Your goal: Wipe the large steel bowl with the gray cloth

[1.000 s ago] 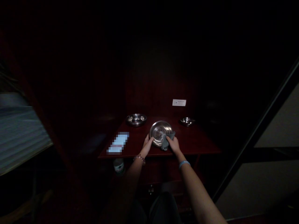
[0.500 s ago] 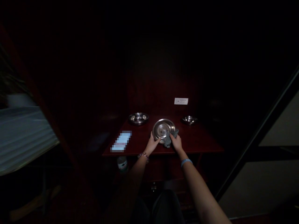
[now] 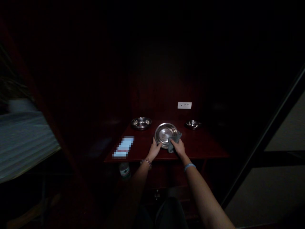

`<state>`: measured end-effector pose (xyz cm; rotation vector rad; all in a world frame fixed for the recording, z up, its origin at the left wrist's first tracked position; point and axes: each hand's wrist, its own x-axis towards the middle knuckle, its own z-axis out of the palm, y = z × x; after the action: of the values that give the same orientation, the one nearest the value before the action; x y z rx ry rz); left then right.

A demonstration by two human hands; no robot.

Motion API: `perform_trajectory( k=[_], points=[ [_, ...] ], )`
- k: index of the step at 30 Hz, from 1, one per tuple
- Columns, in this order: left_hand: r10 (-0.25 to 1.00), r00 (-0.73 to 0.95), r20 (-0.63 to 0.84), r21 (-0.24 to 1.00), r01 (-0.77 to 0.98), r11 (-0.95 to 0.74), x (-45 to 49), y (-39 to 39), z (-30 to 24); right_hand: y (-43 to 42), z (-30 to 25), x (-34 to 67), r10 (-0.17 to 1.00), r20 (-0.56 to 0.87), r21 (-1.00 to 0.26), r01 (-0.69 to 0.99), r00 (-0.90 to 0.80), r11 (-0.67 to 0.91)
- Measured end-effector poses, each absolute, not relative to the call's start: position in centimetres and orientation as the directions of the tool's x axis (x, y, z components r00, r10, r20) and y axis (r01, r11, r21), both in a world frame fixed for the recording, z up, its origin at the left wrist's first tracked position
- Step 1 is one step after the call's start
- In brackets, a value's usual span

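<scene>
Left hand [image 3: 154, 149] grips the tilted metal bowl [image 3: 165, 133] by its rim; right hand [image 3: 179, 147] pinches a grey cloth [image 3: 171, 147] against its side!

The view is very dim, its upper part sinking into black. Weak light, its source out of sight, leaves glints on the metal bowl [image 3: 164, 133] and picks out the white socket plate [image 3: 184, 105]. Coarse pixels mask a bright patch [image 3: 124, 146] on the counter [image 3: 205, 147]; the ridged sheet [image 3: 23, 143] looks soft.
</scene>
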<state>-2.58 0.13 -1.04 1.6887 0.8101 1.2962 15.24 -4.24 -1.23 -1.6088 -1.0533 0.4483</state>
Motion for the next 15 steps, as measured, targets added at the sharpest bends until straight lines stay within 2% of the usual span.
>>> perform_trajectory(
  k=[9, 15],
  points=[
    [0.857, 0.307, 0.413, 0.902, -0.012, -0.431, -2.33, 0.12, -1.12, -4.65, -0.64, 15.01, 0.82, 0.188, -0.871, 0.478, 0.541, -0.116],
    [0.85, 0.346, 0.397, 0.912, -0.042, -0.408, -2.36, 0.52, -1.66, -4.87, -0.7, 15.02, 0.838, 0.238, -0.893, 0.45, 0.491, -0.009]
  ],
)
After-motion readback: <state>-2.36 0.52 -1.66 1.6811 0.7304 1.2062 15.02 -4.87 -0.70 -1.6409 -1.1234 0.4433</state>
